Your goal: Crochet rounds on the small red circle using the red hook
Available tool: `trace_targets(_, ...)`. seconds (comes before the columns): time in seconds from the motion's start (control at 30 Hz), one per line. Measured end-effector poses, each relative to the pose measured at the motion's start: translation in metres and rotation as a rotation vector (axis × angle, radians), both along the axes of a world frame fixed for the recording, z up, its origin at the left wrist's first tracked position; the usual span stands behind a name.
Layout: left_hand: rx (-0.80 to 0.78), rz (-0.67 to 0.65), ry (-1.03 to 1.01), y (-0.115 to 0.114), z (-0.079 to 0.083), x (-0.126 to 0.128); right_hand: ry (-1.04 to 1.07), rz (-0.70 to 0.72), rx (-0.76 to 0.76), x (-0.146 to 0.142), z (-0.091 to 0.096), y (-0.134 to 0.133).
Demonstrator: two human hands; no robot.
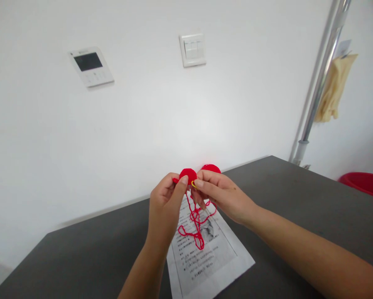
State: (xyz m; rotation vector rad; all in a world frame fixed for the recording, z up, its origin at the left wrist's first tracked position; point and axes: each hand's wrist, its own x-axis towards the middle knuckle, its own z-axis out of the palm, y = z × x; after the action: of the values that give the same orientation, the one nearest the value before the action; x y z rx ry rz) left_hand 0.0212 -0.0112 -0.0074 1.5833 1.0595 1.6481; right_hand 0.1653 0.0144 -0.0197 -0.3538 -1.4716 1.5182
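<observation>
My left hand [169, 193] pinches a small round red crochet piece [188, 175] between thumb and fingers, held up above the table. At the piece's right edge, my right hand [215, 189] closes thumb and forefinger on a small yellow stitch marker [193, 184], seen as a thin loop. Whether the marker passes through the stitches is too small to tell. Red yarn [198, 228] hangs from the crochet piece and lies in loose loops over a printed sheet [217, 274]. Behind my right hand, partly hidden, sits a red yarn ball [211, 167].
The dark grey table [105, 253] meets a white wall at the back. On the wall are an intercom panel [91, 66] and a light switch [193, 50]. To the right stand a metal pole [321, 83], a hanging yellow cloth item [335, 87] and a red basin [363, 182].
</observation>
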Motion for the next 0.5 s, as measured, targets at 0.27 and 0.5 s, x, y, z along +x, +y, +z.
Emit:
trace_targets(0.27,-0.040,-0.033,-0.077,0.0004,-0.0031,0.0013,-0.129,-0.068,0.128,0.0034,0.0040,-0.0049)
trace_targets(0.5,-0.153,-0.257,-0.204,0.0012,-0.0060,0.0065,-0.101,-0.113,0.224,0.0061,0.0055,-0.0078)
